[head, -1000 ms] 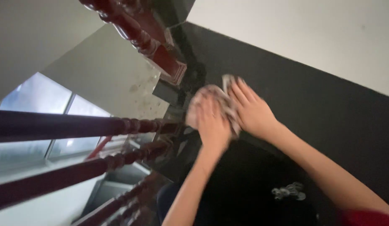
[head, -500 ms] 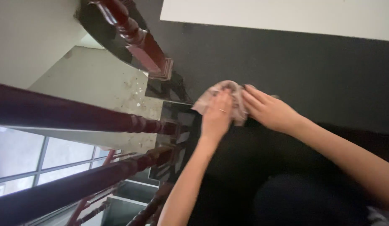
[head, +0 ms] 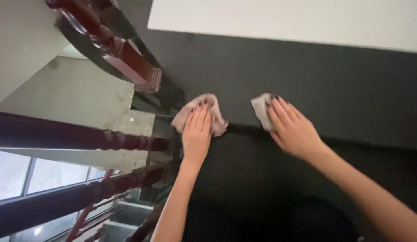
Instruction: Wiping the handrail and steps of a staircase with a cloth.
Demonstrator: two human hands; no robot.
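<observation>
Left hand (head: pixel 196 134) lies flat, fingers extended, pressing a beige cloth (head: pixel 186 117) onto the black stair step (head: pixel 244 179) beside the dark red balusters (head: pixel 128 143). Right hand (head: pixel 293 130), fingers spread, presses a second cloth (head: pixel 261 110), well apart.

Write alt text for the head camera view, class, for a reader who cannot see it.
Two bare hands press pale cloths flat on a dark stair surface: the left hand on one cloth near dark red wooden railing posts, the right hand on another cloth further right. A white wall runs above.
</observation>
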